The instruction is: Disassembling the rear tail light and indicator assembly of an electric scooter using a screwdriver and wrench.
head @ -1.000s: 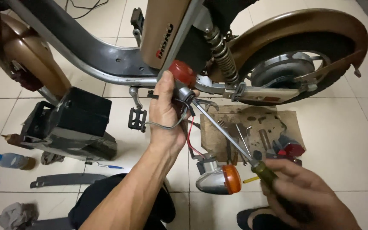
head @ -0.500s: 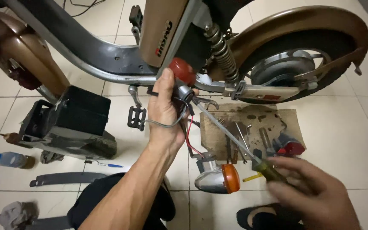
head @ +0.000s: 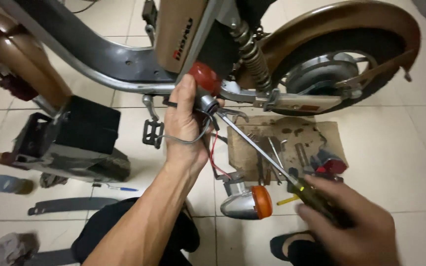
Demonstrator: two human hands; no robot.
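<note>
Red-lensed lamp [head: 204,79] clasped in left hand [head: 186,123]; right hand [head: 356,226] grip wraps one screwdriver [head: 272,160].

Black battery box [head: 82,135], plastic bottle [head: 6,184], blue pen [head: 123,188], grey rag [head: 13,246], black pedal [head: 152,133]

Red lamp lens [head: 204,78], orange-lensed chrome lamp [head: 246,203] at five o'clock, brown mudguard [head: 341,19], yellow-black screwdriver handle [head: 309,189], brown cardboard [head: 284,143], pale floor tiles [head: 400,162].

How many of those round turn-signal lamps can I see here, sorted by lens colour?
Red-lens chrome signal lamp, gripped by the left hand: 1
Orange-lens chrome signal lamp, lying on the tiled floor: 1
Total: 2
The right hand holds a long screwdriver aimed at the red one.
</note>
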